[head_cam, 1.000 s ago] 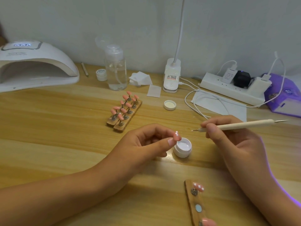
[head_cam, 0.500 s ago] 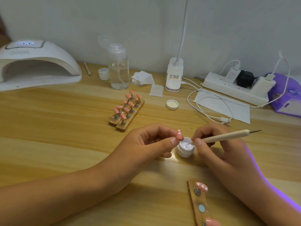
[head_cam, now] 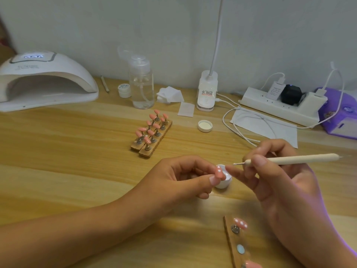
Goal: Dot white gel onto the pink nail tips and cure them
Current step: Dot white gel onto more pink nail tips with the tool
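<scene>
Our left hand (head_cam: pixel 179 178) pinches a white-dotted pink nail tip (head_cam: pixel 219 172); our right hand (head_cam: pixel 280 182) grips the dotting pen (head_cam: pixel 299 159) near the gel jar (head_cam: pixel 224 184). The lamp base (head_cam: pixel 207 93) label is too blurred to read.

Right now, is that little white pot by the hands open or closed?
Open: the pot has no lid, its white inside shows, and a loose cap lies well behind it.

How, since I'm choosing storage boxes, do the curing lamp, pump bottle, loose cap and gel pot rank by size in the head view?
1. Curing lamp, clearly largest.
2. Pump bottle.
3. Loose cap and gel pot look alike; the pot is nearer and partly hidden, so unranked.
</scene>
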### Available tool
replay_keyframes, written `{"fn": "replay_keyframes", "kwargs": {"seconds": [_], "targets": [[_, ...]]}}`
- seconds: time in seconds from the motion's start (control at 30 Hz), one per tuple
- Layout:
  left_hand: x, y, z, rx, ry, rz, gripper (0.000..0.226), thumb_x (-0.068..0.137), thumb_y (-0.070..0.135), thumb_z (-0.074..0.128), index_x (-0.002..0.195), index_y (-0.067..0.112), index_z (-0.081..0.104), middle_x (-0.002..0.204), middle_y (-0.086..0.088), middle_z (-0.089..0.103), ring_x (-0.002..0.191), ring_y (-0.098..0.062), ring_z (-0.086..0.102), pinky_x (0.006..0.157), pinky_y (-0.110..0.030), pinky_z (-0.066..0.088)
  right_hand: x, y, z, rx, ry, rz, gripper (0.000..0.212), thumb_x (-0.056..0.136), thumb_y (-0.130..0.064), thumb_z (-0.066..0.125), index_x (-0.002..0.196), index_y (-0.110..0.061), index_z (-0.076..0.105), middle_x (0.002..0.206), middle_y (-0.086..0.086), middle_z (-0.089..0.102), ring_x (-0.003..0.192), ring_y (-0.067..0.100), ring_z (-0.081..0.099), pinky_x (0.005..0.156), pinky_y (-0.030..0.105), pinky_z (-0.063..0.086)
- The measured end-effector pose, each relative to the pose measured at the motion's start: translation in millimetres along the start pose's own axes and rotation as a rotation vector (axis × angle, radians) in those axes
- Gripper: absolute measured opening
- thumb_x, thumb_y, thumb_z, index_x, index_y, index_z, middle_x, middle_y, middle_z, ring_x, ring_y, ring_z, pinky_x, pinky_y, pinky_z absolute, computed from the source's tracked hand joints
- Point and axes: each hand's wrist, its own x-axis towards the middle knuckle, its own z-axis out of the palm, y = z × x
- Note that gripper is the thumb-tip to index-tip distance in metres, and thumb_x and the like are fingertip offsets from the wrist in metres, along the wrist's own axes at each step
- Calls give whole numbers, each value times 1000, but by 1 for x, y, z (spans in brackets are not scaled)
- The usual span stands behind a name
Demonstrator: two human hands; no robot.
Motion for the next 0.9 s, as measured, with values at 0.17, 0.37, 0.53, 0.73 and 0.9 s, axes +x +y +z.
{"fn": "replay_keyframes", "kwargs": {"seconds": [0.17,0.37,0.53,0.73,0.9], "targets": [[0,-1,0,43,1,11,9,81,13,70,82,21,75,76,9,69,67,0,59,66,-12,48,-3,-1,3,8,-60,32,38,64,-42,87,79,-17,62,71,1,61,66,13,68,81,41,57],[1,-2,0,61,4,18,13,80,14,68,81,25,76,72,11,68,66,2,58,64,-11,47,-3,-2,5,-10,-115,21,33,65,-43,85,77,-20,64,70,0,62,68,11,67,76,32,58],[1,-1,0,62,14,17,14,79,14,69,79,26,76,73,11,68,65,1,57,64,-11,47,-3,-1,5,-77,-136,19,35,67,-47,84,79,-21,63,71,-3,65,69,11,65,77,32,57],[0,0,1,58,16,5,13,78,15,69,79,26,76,75,9,68,66,1,58,64,-13,48,-3,0,4,-117,-145,18,34,68,-48,82,79,-22,63,73,-3,65,70,12,63,75,29,56],[0,0,1,57,17,3,13,78,15,69,79,25,75,75,9,68,67,1,58,64,-12,48,-3,0,4,-98,-143,27,36,67,-49,83,79,-22,62,73,-3,64,71,13,64,77,32,56]]}}
